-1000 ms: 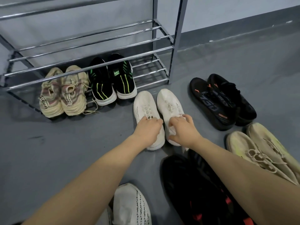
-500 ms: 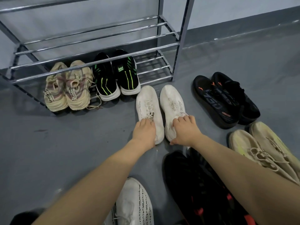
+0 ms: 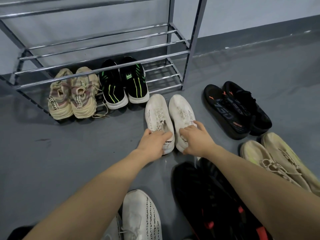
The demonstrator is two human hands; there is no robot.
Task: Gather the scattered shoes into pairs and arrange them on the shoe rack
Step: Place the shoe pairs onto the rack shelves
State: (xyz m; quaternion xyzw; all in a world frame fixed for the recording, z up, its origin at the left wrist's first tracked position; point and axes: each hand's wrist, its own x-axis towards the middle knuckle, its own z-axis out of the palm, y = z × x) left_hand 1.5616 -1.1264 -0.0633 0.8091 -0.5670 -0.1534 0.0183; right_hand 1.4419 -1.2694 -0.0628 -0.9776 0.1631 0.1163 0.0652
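Observation:
Two white sneakers stand side by side on the grey floor, toes pointing at the rack. My left hand [image 3: 153, 142] grips the heel of the left white sneaker [image 3: 156, 112]. My right hand [image 3: 196, 137] grips the heel and collar of the right white sneaker [image 3: 181, 110]. The chrome shoe rack [image 3: 103, 54] stands against the wall. On its bottom shelf sit a beige pair [image 3: 72, 96] at the left and a black pair with green stripes [image 3: 123, 84] beside it. The shelf's right end is bare.
On the floor to the right lies a black pair with orange marks [image 3: 237, 108], and a tan pair [image 3: 277, 161] nearer me. A black-and-red pair [image 3: 213, 201] and a white pair with black print [image 3: 140, 217] lie close below my arms.
Both hands have pushed the white sneakers forward, closer to the rack's bottom right corner. The camera has moved in as well.

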